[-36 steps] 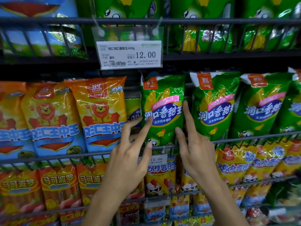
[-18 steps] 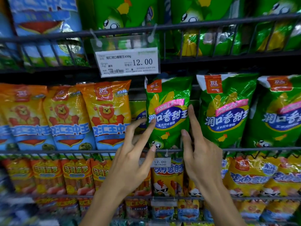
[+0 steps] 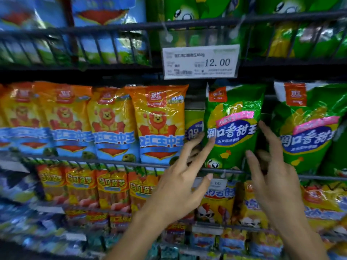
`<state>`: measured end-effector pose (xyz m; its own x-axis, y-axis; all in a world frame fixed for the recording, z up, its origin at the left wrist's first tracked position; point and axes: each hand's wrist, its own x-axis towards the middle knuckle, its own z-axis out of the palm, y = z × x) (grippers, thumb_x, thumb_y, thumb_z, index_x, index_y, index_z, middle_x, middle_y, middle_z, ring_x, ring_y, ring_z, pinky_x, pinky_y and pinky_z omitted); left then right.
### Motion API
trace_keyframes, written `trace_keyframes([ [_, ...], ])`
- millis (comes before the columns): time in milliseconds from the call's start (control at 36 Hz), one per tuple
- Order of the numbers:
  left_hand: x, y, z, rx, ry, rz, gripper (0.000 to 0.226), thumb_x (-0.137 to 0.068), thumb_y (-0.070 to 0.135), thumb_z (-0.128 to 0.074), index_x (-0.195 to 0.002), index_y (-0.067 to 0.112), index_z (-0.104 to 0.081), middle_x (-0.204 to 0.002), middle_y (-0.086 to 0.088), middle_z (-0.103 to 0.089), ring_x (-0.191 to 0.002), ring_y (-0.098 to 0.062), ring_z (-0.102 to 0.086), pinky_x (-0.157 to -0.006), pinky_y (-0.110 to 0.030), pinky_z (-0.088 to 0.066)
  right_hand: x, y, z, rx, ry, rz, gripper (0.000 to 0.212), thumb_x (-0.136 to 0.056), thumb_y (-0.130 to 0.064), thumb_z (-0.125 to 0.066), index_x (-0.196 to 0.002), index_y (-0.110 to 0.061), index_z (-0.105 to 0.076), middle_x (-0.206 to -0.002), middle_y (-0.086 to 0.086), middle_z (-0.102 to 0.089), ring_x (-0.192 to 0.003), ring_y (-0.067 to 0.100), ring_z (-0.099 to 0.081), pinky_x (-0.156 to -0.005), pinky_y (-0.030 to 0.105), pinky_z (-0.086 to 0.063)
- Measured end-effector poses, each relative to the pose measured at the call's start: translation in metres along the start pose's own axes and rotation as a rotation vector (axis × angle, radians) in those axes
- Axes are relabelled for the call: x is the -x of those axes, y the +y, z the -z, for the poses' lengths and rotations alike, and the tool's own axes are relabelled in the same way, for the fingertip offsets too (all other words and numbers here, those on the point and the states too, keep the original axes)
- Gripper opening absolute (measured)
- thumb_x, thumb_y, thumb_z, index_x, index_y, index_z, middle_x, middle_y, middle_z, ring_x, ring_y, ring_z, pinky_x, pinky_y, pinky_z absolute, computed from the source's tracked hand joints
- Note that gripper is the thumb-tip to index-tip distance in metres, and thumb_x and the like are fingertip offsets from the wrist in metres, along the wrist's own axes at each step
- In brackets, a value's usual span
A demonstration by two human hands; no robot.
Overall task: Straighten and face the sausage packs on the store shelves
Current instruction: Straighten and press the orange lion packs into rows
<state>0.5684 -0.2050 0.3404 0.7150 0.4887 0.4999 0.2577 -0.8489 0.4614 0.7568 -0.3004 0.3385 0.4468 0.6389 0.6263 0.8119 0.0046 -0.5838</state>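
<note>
The green sausage pack (image 3: 232,126), standing upright behind the wire rail (image 3: 112,162) right of the orange packs (image 3: 159,124), is flanked by the left hand (image 3: 180,186) and right hand (image 3: 272,177), fingers extended and nothing grasped, apparently to square its front outward.

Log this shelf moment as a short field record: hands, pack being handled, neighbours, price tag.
left hand: open, fingertips on the left edge of the green pack
right hand: open, fingers at the pack's right edge
green pack: upright, faces front, behind the shelf rail
neighbours: orange lion packs to its left
price tag: above it, reads 12.00
</note>
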Motion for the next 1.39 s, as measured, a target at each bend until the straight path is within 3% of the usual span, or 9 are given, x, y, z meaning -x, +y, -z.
trace_keyframes([
  [139, 0.022, -0.019, 0.029, 0.058, 0.066, -0.081, 0.053, -0.106, 0.027, -0.054, -0.156, 0.034, -0.037, -0.163, 0.024, -0.025, -0.15, -0.001, -0.027, -0.119, -0.024, -0.032, 0.016, -0.026, -0.003, 0.047, 0.262, -0.001, 0.056, -0.093, -0.024, -0.069, -0.146, -0.014, -0.054, -0.128, 0.005, -0.068, -0.113, 0.012, -0.063, -0.105, 0.018, -0.045],
  [250, 0.043, -0.049, 0.06, 0.039, 0.233, -0.101, 0.046, -0.103, 0.023, -0.057, -0.149, 0.026, -0.051, -0.156, 0.015, -0.041, -0.146, -0.008, -0.039, -0.118, -0.021, -0.03, 0.028, -0.059, -0.018, 0.008, 0.345, 0.12, 0.046, -0.096, -0.013, -0.071, -0.14, -0.008, -0.057, -0.133, 0.004, -0.065, -0.123, 0.018, -0.064, -0.106, 0.035, -0.05],
  [417, 0.055, -0.089, 0.088, -0.136, 0.183, -0.063, 0.054, -0.104, 0.031, -0.056, -0.156, 0.029, -0.04, -0.164, 0.015, -0.024, -0.155, -0.01, -0.018, -0.124, -0.018, -0.01, 0.024, -0.106, -0.063, -0.117, 0.032, 0.043, 0.058, -0.098, -0.03, -0.063, -0.153, -0.025, -0.043, -0.143, -0.017, -0.055, -0.131, -0.005, -0.051, -0.106, 0.015, -0.043],
  [500, 0.056, -0.098, 0.09, -0.251, 0.12, -0.093, 0.065, -0.1, 0.035, -0.052, -0.161, 0.03, -0.027, -0.169, 0.013, -0.013, -0.157, -0.01, -0.004, -0.126, -0.036, -0.008, 0.014, -0.115, -0.079, -0.07, -0.086, -0.079, 0.069, -0.098, -0.046, -0.056, -0.16, -0.032, -0.027, -0.14, -0.02, -0.054, -0.122, -0.009, -0.052, -0.098, 0.007, -0.043],
  [583, 0.054, -0.104, 0.09, -0.329, 0.114, -0.146, 0.068, -0.101, 0.032, -0.055, -0.162, 0.026, -0.025, -0.171, 0.006, -0.01, -0.159, -0.017, -0.001, -0.128, -0.043, -0.003, 0.004, -0.114, -0.089, -0.006, -0.186, -0.156, 0.072, -0.101, -0.051, -0.047, -0.162, -0.033, -0.014, -0.105, -0.007, -0.07, -0.083, 0.004, -0.067, -0.07, 0.025, -0.055],
  [667, 0.051, -0.11, 0.088, -0.412, 0.122, -0.173, 0.071, -0.1, 0.033, -0.056, -0.162, 0.024, -0.023, -0.171, 0.001, -0.011, -0.159, -0.029, -0.003, -0.126, -0.051, 0.001, -0.004, -0.11, -0.096, -0.003, -0.228, -0.174, 0.066, -0.105, -0.045, -0.044, -0.162, -0.028, -0.015, -0.069, 0.003, -0.061, -0.057, 0.018, -0.058, -0.053, 0.041, -0.045],
  [833, 0.049, -0.11, 0.087, -0.478, 0.098, -0.174, 0.073, -0.099, 0.04, -0.046, -0.164, 0.023, -0.017, -0.172, 0.001, -0.007, -0.159, -0.029, -0.001, -0.125, -0.054, -0.001, -0.008, -0.101, -0.1, -0.081, -0.075, -0.145, 0.055, -0.103, -0.045, -0.052, -0.153, -0.027, -0.038, -0.075, 0.002, -0.067, -0.068, 0.02, -0.067, -0.06, 0.053, -0.053],
  [1111, 0.034, -0.098, 0.081, -0.569, -0.008, -0.22, 0.069, -0.102, 0.051, -0.035, -0.163, 0.026, -0.019, -0.172, 0.006, -0.005, -0.159, -0.024, -0.002, -0.12, -0.064, -0.001, -0.012, -0.102, -0.088, -0.071, -0.03, -0.144, 0.052, -0.103, -0.04, -0.053, -0.152, -0.024, -0.044, -0.091, -0.001, -0.075, -0.077, 0.016, -0.071, -0.065, 0.05, -0.059],
  [1389, 0.033, -0.099, 0.084, -0.578, -0.011, -0.236, 0.067, -0.102, 0.049, -0.037, -0.163, 0.028, -0.019, -0.172, 0.006, -0.009, -0.159, -0.023, -0.006, -0.121, -0.064, 0.0, -0.021, -0.092, -0.086, 0.055, -0.068, -0.073, 0.05, -0.104, -0.046, -0.046, -0.149, -0.025, -0.044, -0.065, 0.003, -0.065, -0.054, 0.02, -0.062, -0.053, 0.051, -0.05],
])
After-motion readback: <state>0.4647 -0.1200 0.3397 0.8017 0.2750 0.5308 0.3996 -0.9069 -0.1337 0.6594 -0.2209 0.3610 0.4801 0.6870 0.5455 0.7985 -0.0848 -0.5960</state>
